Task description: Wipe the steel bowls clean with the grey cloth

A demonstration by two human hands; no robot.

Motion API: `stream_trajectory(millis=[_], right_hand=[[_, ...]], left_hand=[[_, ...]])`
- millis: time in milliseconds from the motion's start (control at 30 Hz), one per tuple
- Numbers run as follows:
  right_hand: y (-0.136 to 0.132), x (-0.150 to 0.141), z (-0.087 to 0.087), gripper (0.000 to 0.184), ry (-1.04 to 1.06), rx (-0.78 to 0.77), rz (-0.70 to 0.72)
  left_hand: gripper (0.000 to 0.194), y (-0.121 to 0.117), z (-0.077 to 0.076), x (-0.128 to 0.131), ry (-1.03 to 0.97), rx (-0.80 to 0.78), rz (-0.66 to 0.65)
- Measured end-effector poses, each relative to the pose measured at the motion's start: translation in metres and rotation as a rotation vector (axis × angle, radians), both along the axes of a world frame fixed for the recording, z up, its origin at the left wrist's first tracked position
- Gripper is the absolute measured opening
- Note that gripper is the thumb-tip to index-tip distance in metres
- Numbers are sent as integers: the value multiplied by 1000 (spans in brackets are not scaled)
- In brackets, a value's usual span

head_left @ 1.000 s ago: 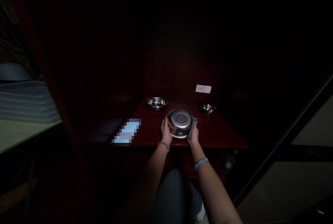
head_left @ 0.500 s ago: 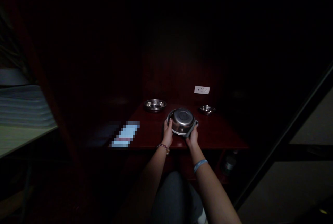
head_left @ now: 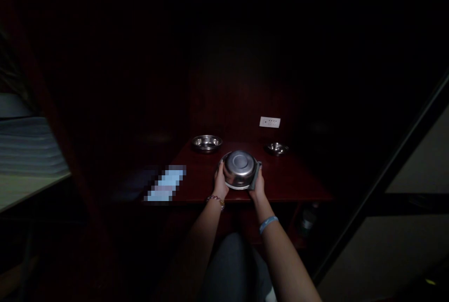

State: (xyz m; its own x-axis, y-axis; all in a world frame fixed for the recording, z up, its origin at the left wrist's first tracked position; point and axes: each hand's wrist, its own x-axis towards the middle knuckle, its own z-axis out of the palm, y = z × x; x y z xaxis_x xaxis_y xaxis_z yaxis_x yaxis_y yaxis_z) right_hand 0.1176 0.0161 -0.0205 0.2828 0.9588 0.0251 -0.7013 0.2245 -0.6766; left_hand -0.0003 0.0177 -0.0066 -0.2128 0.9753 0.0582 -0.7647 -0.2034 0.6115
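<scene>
Between my hands is a shiny metal bowl point(head_left: 241, 171), turned upside down with its round base facing up. My left hand point(head_left: 220, 184) grips its left rim, the thumb lying along the side. On the right, my right hand point(head_left: 258, 185) holds the rim through a dark grey cloth point(head_left: 256, 178); most of its fingers are hidden underneath. Behind the held bowl, a wide metal bowl point(head_left: 206, 143) stands upright at the back left of the dark red desk point(head_left: 298, 183). A smaller metal bowl point(head_left: 278, 148) sits at the back right.
A blurred-out bright rectangle point(head_left: 166, 183) lies at the desk's left front. On the back wall is a white power socket point(head_left: 270, 122). Stacked pale trays point(head_left: 28, 145) stand on a shelf at far left. Below the desk at right is a bottle point(head_left: 308, 220).
Both hands have brought the upturned bowl slightly nearer and to the left, and its base now faces up more squarely. The whole view has shifted a little.
</scene>
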Motion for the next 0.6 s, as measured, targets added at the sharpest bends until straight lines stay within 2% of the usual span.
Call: stream_trajectory(millis=[133,600], right_hand=[[-1,-1,2,46,-1,15,-19],[2,2,0,44,-9,1,-12]], left_hand=[[37,0,0,0,-8,-42,-17],[34,1,-4,2,10,-15,27]])
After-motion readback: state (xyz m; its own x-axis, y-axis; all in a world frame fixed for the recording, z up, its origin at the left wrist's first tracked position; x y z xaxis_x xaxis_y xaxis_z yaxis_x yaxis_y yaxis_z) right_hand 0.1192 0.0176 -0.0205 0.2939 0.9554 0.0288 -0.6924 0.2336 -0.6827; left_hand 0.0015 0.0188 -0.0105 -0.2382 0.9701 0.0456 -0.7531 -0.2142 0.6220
